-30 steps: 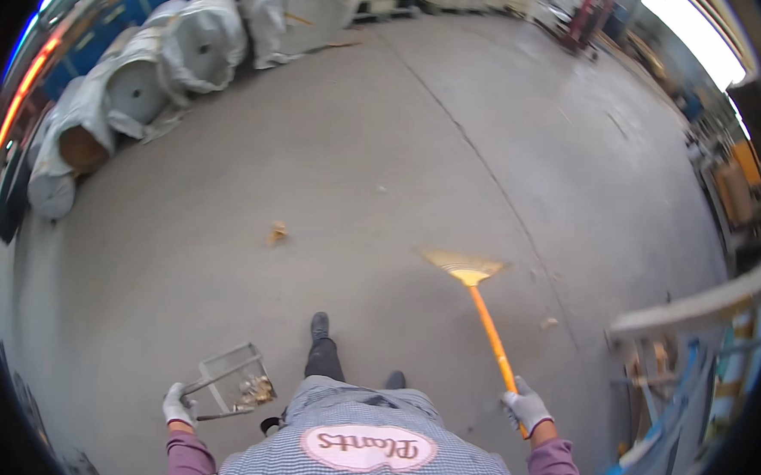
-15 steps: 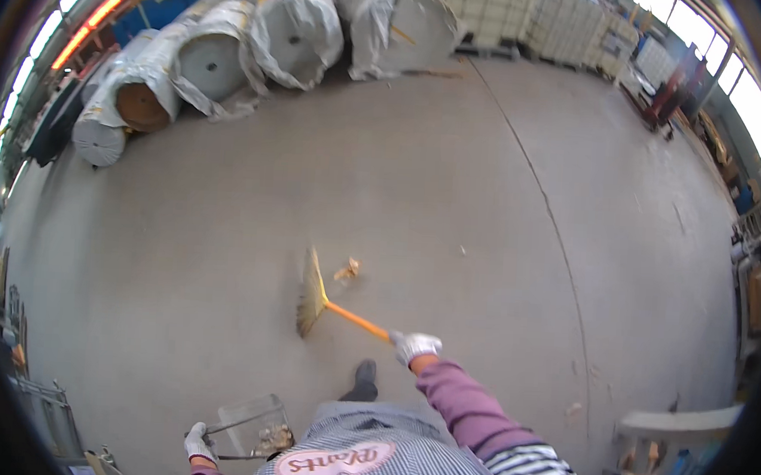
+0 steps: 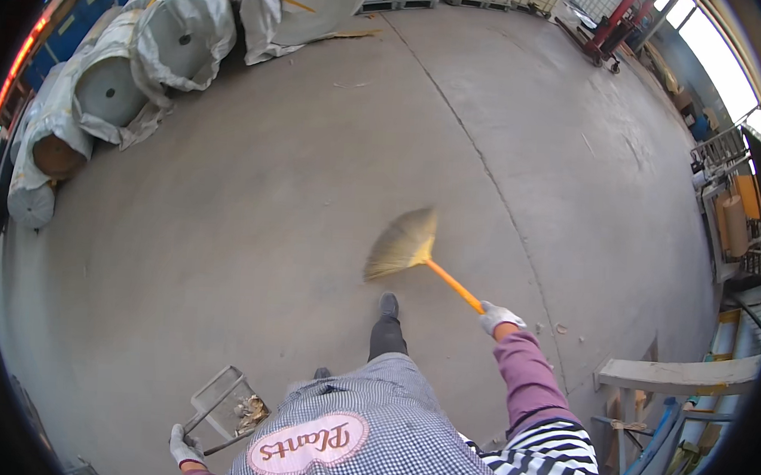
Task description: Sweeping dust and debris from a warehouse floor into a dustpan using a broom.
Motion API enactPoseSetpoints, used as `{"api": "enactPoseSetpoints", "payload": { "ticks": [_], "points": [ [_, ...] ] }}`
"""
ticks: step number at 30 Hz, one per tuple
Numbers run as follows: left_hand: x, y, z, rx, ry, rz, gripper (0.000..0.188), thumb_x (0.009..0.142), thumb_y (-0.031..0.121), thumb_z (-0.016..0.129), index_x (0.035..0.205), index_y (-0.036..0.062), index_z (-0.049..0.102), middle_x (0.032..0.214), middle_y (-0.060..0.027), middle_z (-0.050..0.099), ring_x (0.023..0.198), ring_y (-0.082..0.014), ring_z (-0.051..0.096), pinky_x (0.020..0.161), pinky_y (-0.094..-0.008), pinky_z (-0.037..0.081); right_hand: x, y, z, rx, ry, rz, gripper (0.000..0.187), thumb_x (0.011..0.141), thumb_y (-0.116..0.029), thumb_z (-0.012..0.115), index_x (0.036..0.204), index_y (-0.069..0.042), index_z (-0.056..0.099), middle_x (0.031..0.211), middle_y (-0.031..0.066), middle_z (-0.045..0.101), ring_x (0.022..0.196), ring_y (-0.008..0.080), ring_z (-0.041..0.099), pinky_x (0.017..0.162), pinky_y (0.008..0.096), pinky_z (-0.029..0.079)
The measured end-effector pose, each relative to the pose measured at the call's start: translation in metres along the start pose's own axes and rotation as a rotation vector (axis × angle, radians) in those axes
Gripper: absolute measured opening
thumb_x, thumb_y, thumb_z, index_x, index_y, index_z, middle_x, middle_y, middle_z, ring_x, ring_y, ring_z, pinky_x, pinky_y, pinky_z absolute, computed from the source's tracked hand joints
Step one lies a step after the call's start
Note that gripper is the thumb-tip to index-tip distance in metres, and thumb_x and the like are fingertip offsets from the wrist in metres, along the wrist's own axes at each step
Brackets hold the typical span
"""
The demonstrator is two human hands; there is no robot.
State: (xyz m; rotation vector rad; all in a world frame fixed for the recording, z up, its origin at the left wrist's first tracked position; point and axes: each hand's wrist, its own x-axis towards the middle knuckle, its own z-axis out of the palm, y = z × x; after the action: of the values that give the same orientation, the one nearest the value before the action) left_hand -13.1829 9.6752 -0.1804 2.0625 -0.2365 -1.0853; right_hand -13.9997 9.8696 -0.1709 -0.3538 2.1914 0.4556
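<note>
Right fingers (image 3: 498, 318), wrapped round the broom (image 3: 420, 252), had swung its head rightward, ahead-left of them; the floor scrap had left view, perhaps swept under. Left fingers (image 3: 184, 445) gripped the dustpan (image 3: 212, 405), debris (image 3: 252, 412) rightward.

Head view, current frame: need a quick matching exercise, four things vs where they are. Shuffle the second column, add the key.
Things
1. Broom
2. Dustpan
3. Wheeled lift
4. Wrapped rolls

Places
A. Along the upper left of the picture
B. In the left hand, with scraps in it
C. Near the upper right of the picture, red
D. In the right hand, its head out in front of the person

Pairs: 1-D, 2-B, 3-C, 4-A
</note>
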Motion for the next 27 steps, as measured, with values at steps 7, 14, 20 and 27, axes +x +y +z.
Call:
{"api": "enactPoseSetpoints", "payload": {
  "ticks": [7,14,20,27],
  "points": [
    [-0.104,0.073,0.151,0.008,0.002,0.103,0.018,0.080,0.036,0.069,0.075,0.0224,0.058,0.060,0.0101,0.042,0.057,-0.0065,0.038,0.064,-0.0297,0.035,0.084,0.184,-0.055,0.126,0.091,0.357,0.038,0.091,-0.029,0.046,0.127,-0.020,0.052,0.121,0.0114,0.060,0.115,0.0306,0.056,0.093,0.0439,0.047],
    [-0.096,0.109,0.307,-0.017,-0.054,0.023,0.019,0.078,0.037,0.069,0.080,0.0208,0.059,0.068,0.0068,0.047,0.063,-0.0091,0.041,0.068,-0.0306,0.037,0.095,0.163,-0.128,0.771,0.166,0.216,0.050,0.085,-0.019,0.050,0.133,-0.011,0.046,0.069,0.0136,0.061,0.052,0.0229,0.058,0.047,0.0369,0.047],
    [-0.074,0.137,0.467,-0.002,-0.149,-0.041,0.019,0.079,0.036,0.068,0.085,0.0196,0.061,0.075,0.0037,0.050,0.070,-0.0132,0.045,0.069,-0.0343,0.040,0.121,-0.031,-0.212,0.913,0.090,-0.008,0.057,0.084,-0.022,0.051,0.140,-0.014,0.040,0.060,0.0065,0.055,0.044,0.0155,0.052,0.040,0.0327,0.042],
    [-0.029,0.186,0.594,-0.013,-0.198,-0.119,0.014,0.081,0.032,0.066,0.081,0.0206,0.058,0.071,0.0060,0.053,0.060,-0.0117,0.045,0.057,-0.0305,0.038,0.164,-0.288,-0.382,0.561,-0.042,-0.339,0.060,0.084,-0.034,0.047,0.143,-0.023,0.035,0.070,0.0072,0.060,0.052,0.0159,0.056,0.050,0.0332,0.046]
  ]
}}
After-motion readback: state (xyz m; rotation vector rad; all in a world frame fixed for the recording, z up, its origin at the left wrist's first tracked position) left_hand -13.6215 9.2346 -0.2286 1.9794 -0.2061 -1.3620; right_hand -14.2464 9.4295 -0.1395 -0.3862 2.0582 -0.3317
